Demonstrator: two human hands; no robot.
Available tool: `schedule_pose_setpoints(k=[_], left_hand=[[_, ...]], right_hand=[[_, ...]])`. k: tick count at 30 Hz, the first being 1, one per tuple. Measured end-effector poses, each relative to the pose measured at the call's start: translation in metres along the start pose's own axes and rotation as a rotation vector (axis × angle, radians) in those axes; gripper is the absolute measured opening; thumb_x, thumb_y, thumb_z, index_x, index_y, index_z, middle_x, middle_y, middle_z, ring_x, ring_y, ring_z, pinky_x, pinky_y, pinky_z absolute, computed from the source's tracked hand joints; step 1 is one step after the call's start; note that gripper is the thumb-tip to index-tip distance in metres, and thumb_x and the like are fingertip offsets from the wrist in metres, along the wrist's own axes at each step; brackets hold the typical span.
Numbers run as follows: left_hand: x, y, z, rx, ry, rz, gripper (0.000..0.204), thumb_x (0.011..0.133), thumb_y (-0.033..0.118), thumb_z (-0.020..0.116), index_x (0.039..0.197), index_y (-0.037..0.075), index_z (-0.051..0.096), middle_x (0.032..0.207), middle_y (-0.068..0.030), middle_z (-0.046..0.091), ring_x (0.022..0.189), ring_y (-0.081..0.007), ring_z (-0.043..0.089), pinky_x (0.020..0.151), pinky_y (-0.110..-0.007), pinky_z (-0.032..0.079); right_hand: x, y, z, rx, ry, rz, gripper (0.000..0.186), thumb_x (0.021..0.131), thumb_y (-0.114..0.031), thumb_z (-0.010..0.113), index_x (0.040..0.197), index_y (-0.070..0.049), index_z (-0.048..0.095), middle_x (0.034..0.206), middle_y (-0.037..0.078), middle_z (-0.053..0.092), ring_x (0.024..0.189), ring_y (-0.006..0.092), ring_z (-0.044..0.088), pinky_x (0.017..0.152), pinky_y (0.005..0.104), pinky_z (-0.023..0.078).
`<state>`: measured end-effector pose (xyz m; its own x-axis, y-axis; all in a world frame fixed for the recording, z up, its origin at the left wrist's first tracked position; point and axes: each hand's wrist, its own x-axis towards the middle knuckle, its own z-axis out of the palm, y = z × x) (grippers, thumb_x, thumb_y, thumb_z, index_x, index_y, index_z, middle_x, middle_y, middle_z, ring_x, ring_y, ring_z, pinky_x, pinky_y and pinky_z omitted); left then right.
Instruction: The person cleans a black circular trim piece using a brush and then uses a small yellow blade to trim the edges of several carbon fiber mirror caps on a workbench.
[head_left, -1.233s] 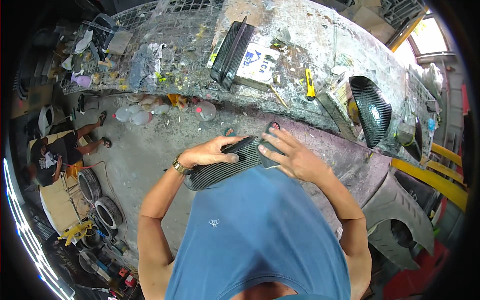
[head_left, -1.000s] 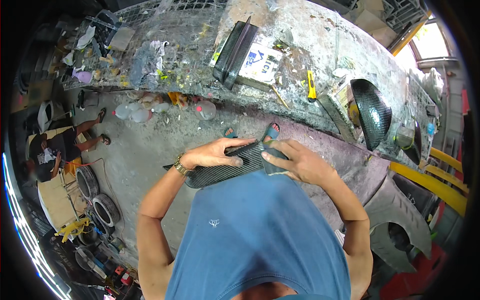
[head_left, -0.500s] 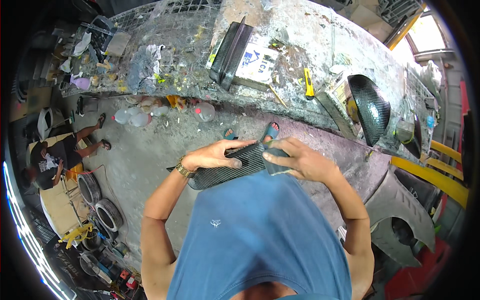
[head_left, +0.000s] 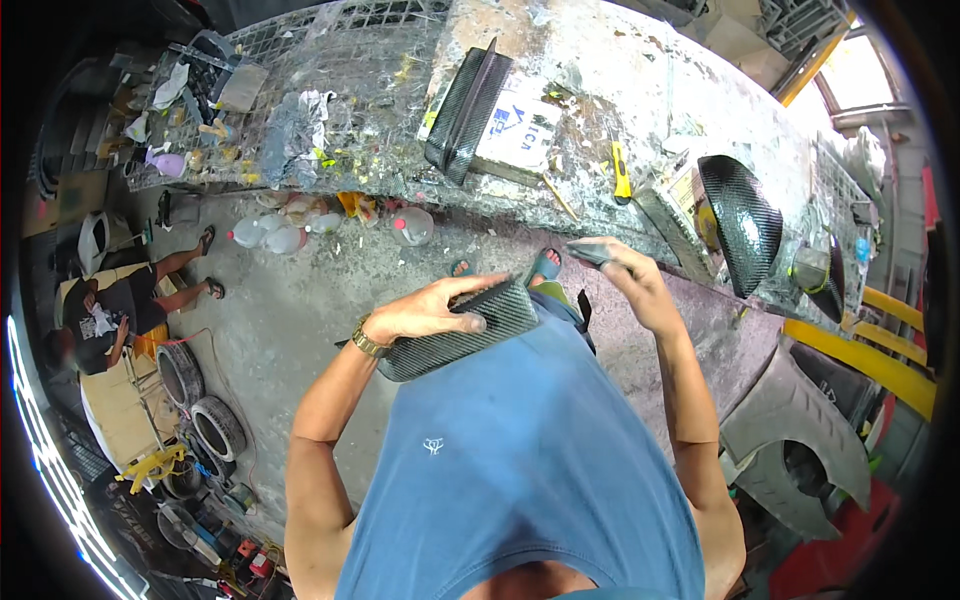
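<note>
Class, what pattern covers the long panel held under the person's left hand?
A dark grey-black woven check, like carbon fibre, on the panel; clearest in the head view.

A paint-spattered workbench stood beyond both hands. On it lay a ribbed carbon-fibre panel above the left hand, a yellow utility knife and a glossy carbon-fibre shell beyond the right hand.
</note>
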<state>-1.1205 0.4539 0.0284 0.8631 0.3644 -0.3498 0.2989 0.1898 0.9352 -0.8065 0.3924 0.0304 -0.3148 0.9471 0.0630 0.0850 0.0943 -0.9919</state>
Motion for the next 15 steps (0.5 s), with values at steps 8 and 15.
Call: schedule_pose_setpoints(k=[8, 15], left_hand=[[-0.001, 0.014, 0.004, 0.027, -0.010, -0.048, 0.082, 0.078, 0.029, 0.075, 0.145, 0.006, 0.035, 0.146, -0.0149, 0.039, 0.136, -0.0266, 0.035, 0.113, -0.038, 0.026], [-0.005, 0.008, 0.005, -0.007, 0.074, 0.040, 0.079, 0.080, 0.026, 0.074, 0.144, 0.003, 0.035, 0.145, -0.0112, 0.043, 0.135, -0.0216, 0.038, 0.117, -0.041, 0.013]], right_hand=[[0.009, -0.008, 0.028, 0.700, 0.254, 0.536, 0.020, 0.089, -0.012, 0.063, 0.105, -0.006, 0.053, 0.082, 0.008, 0.064, 0.060, 0.0152, 0.064, 0.042, 0.0244, 0.049], [0.006, -0.007, 0.053, 0.431, 0.076, 0.668, 0.020, 0.085, -0.013, 0.071, 0.093, -0.005, 0.054, 0.071, 0.007, 0.064, 0.050, 0.0116, 0.060, 0.037, 0.0215, 0.035]])
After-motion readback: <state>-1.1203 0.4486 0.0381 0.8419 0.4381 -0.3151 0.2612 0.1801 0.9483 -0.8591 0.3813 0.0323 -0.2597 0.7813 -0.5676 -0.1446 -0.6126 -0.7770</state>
